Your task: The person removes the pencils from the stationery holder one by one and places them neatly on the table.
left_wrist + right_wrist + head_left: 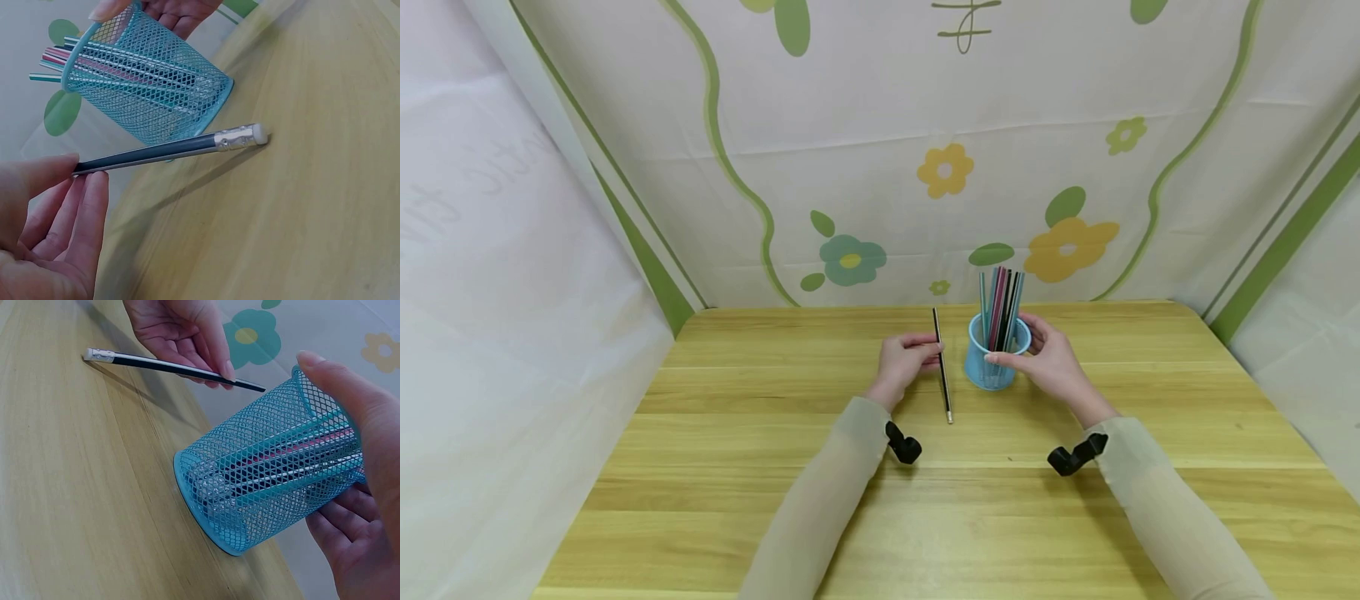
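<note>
My left hand (pixel 912 360) pinches a black pencil (pixel 943 379) between thumb and fingers. The pencil stands steeply with its white eraser end down, at or just above the tabletop; contact is hard to tell. In the left wrist view its metal band and eraser (pixel 240 137) show clearly. Just right of it is a light blue mesh pen holder (pixel 250 469) on the table, holding several pencils (pixel 1003 304) in teal, pink and black, erasers down. My right hand (pixel 1051 360) grips the holder, thumb at its rim and fingers round the far side.
The wooden table (pixel 737 467) reaches back to a white cloth wall (pixel 865 150) printed with flowers. Cloth also hangs at the left and right sides. A black wrist mount (pixel 904 446) sits on the left sleeve, another mount (pixel 1075 456) on the right sleeve.
</note>
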`<state>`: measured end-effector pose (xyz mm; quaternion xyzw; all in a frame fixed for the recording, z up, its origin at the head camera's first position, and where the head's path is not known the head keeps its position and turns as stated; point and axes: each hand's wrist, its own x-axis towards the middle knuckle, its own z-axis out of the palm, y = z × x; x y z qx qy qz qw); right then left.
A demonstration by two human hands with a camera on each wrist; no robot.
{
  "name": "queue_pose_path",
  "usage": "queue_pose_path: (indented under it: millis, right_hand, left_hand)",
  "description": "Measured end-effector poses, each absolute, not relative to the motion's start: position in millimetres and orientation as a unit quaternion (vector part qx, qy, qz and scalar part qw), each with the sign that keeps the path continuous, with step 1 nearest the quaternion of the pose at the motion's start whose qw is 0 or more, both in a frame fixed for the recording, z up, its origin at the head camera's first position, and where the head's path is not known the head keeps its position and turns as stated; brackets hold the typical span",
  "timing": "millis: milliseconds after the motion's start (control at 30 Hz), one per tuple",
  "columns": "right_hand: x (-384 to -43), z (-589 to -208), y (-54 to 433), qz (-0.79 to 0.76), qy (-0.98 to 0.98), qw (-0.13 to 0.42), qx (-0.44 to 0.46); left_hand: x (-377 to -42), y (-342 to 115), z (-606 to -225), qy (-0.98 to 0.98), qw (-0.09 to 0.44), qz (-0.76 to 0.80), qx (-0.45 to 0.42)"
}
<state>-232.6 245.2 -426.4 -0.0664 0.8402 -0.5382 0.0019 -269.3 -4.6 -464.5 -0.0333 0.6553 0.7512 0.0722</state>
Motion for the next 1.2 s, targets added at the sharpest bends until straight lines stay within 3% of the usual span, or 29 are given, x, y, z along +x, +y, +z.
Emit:
queue_pose_path:
  millis: [467,700,900,1200]
  right_hand:
    - [-216,-401,234,-0.538,0.840,0.009,-0.066]
    - [-236,-434,248,-0.535,0.842,-0.002,-0.068]
    - [-238,-437,249,-0.540,0.839,-0.005,-0.069]
    - [-223,-411,239,-0.545,0.835,0.009,-0.069]
  left_hand:
    - [-264,4,-465,0.685,0.072,0.723,-0.051]
    - [-265,3,-468,0.695,0.073,0.713,-0.059]
    - [-265,3,-469,0.702,0.072,0.706,-0.064]
    - [-262,9,-463,0.766,0.053,0.638,-0.067]
